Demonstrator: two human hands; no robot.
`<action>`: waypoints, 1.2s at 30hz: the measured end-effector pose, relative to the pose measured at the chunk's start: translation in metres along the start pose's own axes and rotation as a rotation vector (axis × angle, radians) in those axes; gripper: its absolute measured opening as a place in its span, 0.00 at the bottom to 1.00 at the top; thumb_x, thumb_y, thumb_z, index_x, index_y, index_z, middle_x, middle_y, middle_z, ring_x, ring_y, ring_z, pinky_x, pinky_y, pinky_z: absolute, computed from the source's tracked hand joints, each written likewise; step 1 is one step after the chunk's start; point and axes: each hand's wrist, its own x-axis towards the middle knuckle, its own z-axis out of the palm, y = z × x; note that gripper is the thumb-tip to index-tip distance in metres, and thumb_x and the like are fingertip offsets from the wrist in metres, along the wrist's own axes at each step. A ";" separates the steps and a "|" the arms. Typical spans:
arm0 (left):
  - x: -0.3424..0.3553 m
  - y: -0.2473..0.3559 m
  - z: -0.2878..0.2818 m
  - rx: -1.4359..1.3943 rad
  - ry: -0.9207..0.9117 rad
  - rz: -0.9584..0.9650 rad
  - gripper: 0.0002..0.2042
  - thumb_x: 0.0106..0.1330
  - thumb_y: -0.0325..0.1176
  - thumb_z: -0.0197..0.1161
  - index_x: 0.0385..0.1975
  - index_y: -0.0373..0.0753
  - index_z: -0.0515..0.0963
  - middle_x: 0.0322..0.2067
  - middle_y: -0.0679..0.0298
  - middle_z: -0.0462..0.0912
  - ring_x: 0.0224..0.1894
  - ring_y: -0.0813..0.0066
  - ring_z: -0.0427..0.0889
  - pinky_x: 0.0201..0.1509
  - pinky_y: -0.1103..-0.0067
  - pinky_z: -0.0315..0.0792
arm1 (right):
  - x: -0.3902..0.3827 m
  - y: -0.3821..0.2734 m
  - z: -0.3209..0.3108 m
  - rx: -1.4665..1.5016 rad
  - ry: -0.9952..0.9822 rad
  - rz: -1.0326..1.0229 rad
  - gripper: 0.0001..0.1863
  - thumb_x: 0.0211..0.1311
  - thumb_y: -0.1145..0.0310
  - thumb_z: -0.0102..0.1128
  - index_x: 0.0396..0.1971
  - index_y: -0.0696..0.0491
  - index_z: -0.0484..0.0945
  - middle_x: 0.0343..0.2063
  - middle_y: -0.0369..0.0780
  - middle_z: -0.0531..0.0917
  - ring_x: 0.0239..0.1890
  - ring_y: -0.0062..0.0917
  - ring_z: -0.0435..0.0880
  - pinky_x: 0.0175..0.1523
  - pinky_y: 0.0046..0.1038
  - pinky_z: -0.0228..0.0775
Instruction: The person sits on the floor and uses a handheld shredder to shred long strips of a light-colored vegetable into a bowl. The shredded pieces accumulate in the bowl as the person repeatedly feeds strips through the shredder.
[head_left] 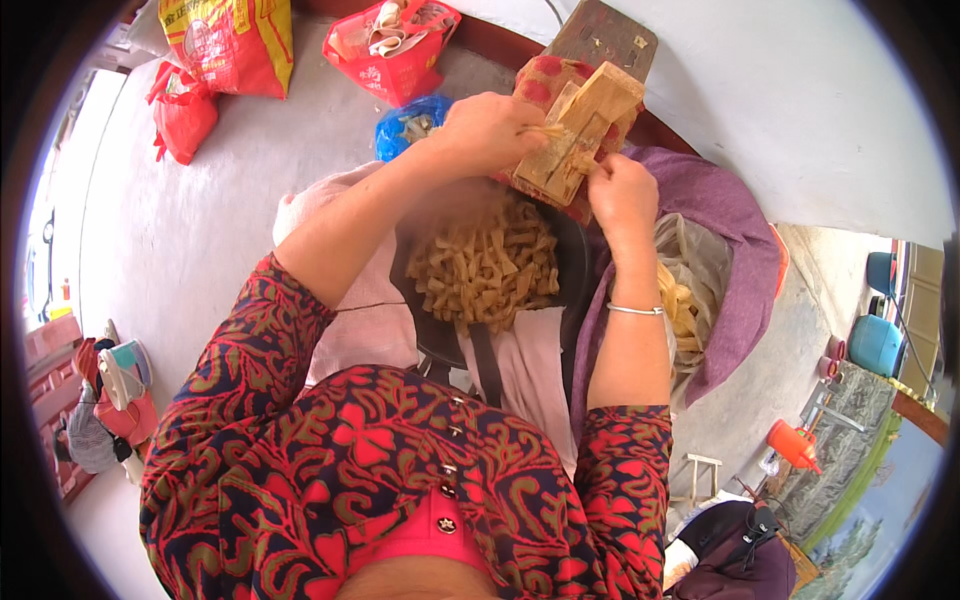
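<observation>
My left hand (484, 135) reaches up over the left side of a worn wooden tool (600, 105), fingers closed on what seems a thin tan strip (540, 130). My right hand (620, 195) is closed at the tool's lower right, pinching a small tan piece (585, 162). The tool rests on a red spotted cloth (540, 85) with a weathered board (635, 45) behind. Below my hands a dark round container (570, 245) holds a heap of short tan-brown pieces (480, 265). Beside my right forearm, yellowish strips (678, 310) lie in a clear bag (690, 250).
Pink cloth (355, 340) and purple fabric (740, 300) flank the container. Red bags (185, 120), a red basket (390, 70) and a blue bag (395, 130) sit beyond. A wall (820, 100) is at upper right; an orange plastic container (790, 440) and teal tub (873, 345) are rightward.
</observation>
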 end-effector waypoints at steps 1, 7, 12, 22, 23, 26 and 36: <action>0.000 0.001 -0.003 -0.034 0.028 -0.057 0.10 0.59 0.41 0.57 0.34 0.46 0.81 0.27 0.59 0.82 0.30 0.60 0.81 0.34 0.68 0.73 | 0.003 0.004 -0.005 0.241 0.047 0.071 0.11 0.57 0.68 0.61 0.21 0.59 0.76 0.15 0.31 0.75 0.17 0.18 0.71 0.25 0.24 0.65; -0.008 0.019 -0.011 -1.306 -0.166 -0.208 0.11 0.66 0.38 0.54 0.37 0.38 0.78 0.26 0.71 0.74 0.29 0.90 0.70 0.28 0.86 0.64 | -0.002 -0.025 -0.045 1.678 -0.093 0.435 0.06 0.56 0.75 0.62 0.30 0.49 0.74 0.18 0.27 0.71 0.13 0.06 0.60 0.15 0.12 0.52; -0.007 0.014 0.000 -1.744 -0.155 -0.131 0.10 0.69 0.31 0.54 0.46 0.36 0.76 0.35 0.69 0.77 0.32 0.84 0.76 0.39 0.87 0.73 | -0.008 -0.038 -0.038 1.432 -0.225 0.268 0.06 0.58 0.75 0.60 0.35 0.53 0.74 0.22 0.29 0.74 0.16 0.06 0.63 0.17 0.12 0.53; -0.005 0.013 0.005 -1.628 -0.056 -0.232 0.06 0.64 0.23 0.57 0.39 0.36 0.76 0.32 0.66 0.79 0.32 0.82 0.79 0.37 0.88 0.75 | -0.005 -0.034 -0.027 1.403 -0.120 0.339 0.03 0.56 0.77 0.62 0.27 0.55 0.77 0.20 0.28 0.74 0.16 0.06 0.63 0.19 0.13 0.51; -0.004 0.013 0.004 -1.604 -0.057 -0.233 0.05 0.64 0.22 0.57 0.38 0.36 0.76 0.32 0.66 0.79 0.32 0.82 0.79 0.37 0.88 0.74 | -0.005 -0.032 -0.025 1.398 -0.113 0.346 0.03 0.55 0.77 0.62 0.26 0.55 0.77 0.20 0.28 0.74 0.16 0.06 0.63 0.19 0.13 0.51; -0.002 0.012 0.005 -1.527 -0.064 -0.262 0.04 0.63 0.22 0.57 0.36 0.36 0.76 0.31 0.65 0.79 0.31 0.82 0.79 0.35 0.88 0.74 | -0.005 -0.030 -0.019 1.350 -0.078 0.367 0.02 0.54 0.78 0.62 0.26 0.56 0.78 0.20 0.27 0.73 0.18 0.07 0.64 0.21 0.13 0.53; 0.001 0.007 0.012 -1.419 -0.072 -0.375 0.02 0.62 0.23 0.59 0.33 0.36 0.76 0.29 0.66 0.78 0.29 0.83 0.78 0.32 0.89 0.72 | -0.003 -0.029 -0.011 1.190 -0.030 0.408 0.02 0.52 0.78 0.62 0.24 0.57 0.78 0.19 0.27 0.73 0.22 0.09 0.66 0.27 0.15 0.59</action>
